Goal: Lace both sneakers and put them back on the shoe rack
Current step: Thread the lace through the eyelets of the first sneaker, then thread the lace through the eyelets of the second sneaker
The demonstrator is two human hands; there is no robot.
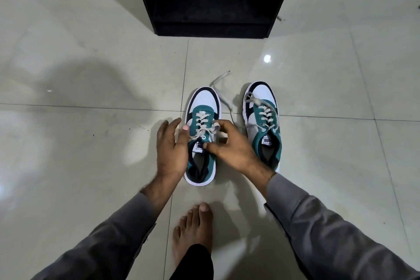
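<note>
2 sneakers (263, 118) on tiled floor (91, 143)

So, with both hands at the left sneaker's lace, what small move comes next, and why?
Probably pull the lace snug and tie it: the right hand pinches it at the top eyelets of the left sneaker, and the left hand steadies the side.

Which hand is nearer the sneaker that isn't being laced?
Right. The right hand lies just beside the other sneaker; the left hand is beyond the sneaker being laced.
</note>
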